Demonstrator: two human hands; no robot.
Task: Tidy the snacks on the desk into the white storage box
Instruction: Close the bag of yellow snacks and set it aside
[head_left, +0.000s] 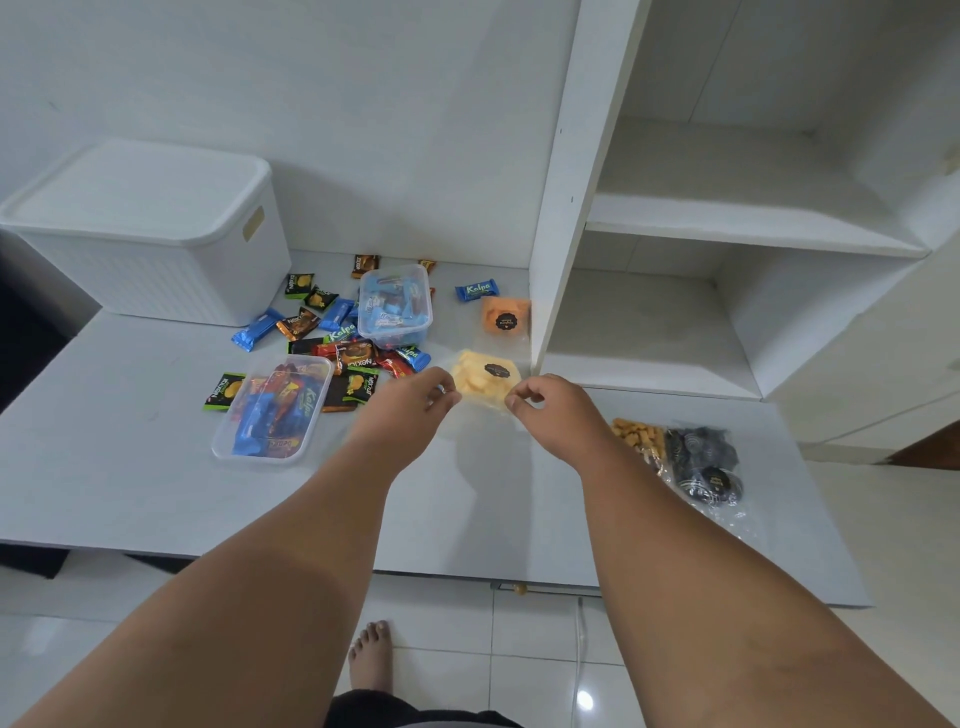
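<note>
The left hand (415, 400) and the right hand (550, 410) each pinch a near corner of the bag of yellow chips (485, 379), which sits between them over the desk (130, 493), well apart from the lidded white storage box (150, 228).

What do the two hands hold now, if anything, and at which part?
The left hand and the right hand seem to pinch the bag of yellow chips at its near edge, one at each corner.
</note>
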